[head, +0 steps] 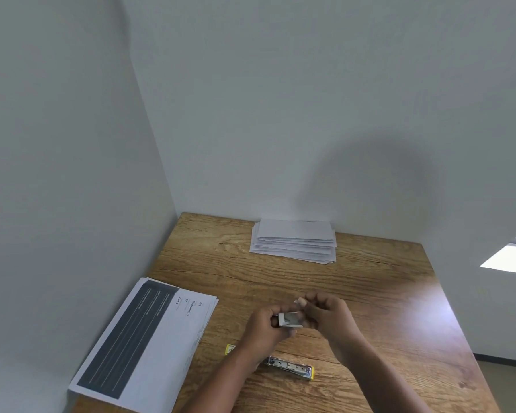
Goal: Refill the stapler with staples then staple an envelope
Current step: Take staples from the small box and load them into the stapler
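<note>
The stapler [291, 367] lies on the wooden table [370, 293] close to the person, its metal channel showing, partly hidden under the left forearm. It appears to be opened out flat, probably so a strip of staples can be laid in. A yellow bit [230, 349] pokes out just left of that forearm; whether it belongs to the stapler cannot be told.

Above the stapler both hands meet over a small pale box [291, 320] — most likely the staple box. The left hand [265, 326] curls its fingers round the box's left end and steadies it. The right hand [325, 315] pinches at the box's right end with thumb and fingertip, seemingly working it open or drawing something out. The box is held up off the table, likely so that both ends can be reached. No staples can be made out, as that spot is too small and blurred.

The envelopes [294, 241] wait in a stack at the far edge against the wall — well apart from the hands and untouched. A pile of printed sheets [149, 338] with a dark band lies at the near left corner.

Refilling looks barely begun; stapling has yet to come.
</note>
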